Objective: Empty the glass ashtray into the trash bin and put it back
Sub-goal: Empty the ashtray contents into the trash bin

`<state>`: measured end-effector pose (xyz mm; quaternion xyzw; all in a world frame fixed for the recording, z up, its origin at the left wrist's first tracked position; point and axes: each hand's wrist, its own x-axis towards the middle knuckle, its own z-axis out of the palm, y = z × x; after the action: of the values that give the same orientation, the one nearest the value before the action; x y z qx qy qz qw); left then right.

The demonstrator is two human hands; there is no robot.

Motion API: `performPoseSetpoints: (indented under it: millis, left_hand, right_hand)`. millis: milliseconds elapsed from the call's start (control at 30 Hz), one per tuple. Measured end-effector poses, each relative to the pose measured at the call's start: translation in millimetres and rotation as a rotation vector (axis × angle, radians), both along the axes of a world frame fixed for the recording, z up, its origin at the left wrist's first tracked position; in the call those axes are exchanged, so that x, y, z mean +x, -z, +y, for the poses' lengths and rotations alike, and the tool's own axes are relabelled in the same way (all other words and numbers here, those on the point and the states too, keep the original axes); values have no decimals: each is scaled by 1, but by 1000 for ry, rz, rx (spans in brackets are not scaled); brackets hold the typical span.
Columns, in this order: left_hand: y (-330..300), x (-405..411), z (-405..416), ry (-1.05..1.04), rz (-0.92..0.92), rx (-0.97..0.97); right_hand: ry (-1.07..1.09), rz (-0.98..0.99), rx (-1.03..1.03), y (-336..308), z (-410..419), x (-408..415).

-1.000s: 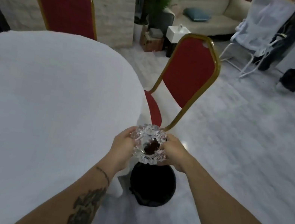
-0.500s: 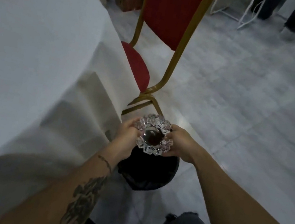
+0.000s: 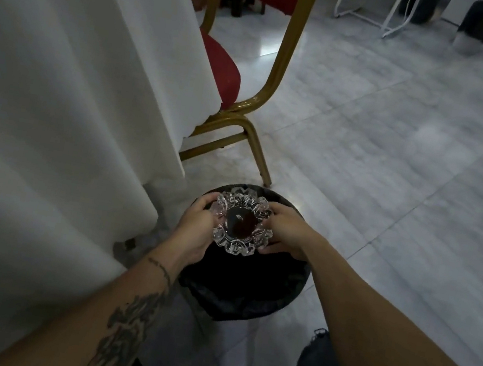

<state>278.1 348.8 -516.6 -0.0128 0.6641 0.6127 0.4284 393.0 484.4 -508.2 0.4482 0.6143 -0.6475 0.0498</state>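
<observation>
The glass ashtray (image 3: 241, 224), clear cut glass with a scalloped rim and dark contents in its bowl, is held upright right over the trash bin (image 3: 246, 296). The bin is round, lined with a black bag and stands on the floor. My left hand (image 3: 195, 229) grips the ashtray's left rim. Its right rim is gripped by my right hand (image 3: 284, 234). Most of the bin's near opening shows below the ashtray; its far rim is partly hidden by my hands.
A white tablecloth (image 3: 57, 86) hangs down to the left of the bin. A red chair with a gold frame (image 3: 269, 91) stands just beyond the bin, one leg near its far rim. Grey tiled floor (image 3: 396, 177) spreads to the right. My knees show at the bottom.
I have lowered and leaned in, so the ashtray, still in both hands, has come down from table height to just above the bin. The table top has left the view.
</observation>
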Motion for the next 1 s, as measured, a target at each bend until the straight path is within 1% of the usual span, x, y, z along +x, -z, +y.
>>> performPoseSetpoints:
  millis: [67, 233, 367, 500, 600, 733, 833, 1000]
  left_hand:
    - [9, -4, -1, 89, 69, -39]
    - [30, -15, -1, 294, 313, -158]
    - [33, -19, 4, 255, 359, -142]
    - [28, -17, 3, 226, 411, -135]
    - [26, -13, 3, 249, 447, -127]
    - [30, -10, -2, 305, 544, -125]
    - [31, -3, -8, 359, 699, -112]
    - [31, 12, -19, 417, 1014, -90]
  right_hand:
    - [4, 22, 81, 11, 0, -1]
    - [20, 88, 300, 24, -1, -5]
    - [75, 125, 486, 30, -5, -7]
    - [156, 227, 557, 37, -14, -7]
    - [157, 281, 632, 34, -22, -6]
    - [71, 389, 806, 27, -27, -2]
    - [-22, 416, 916, 28, -28, 3]
    - [-193, 470, 1054, 37, -23, 15]
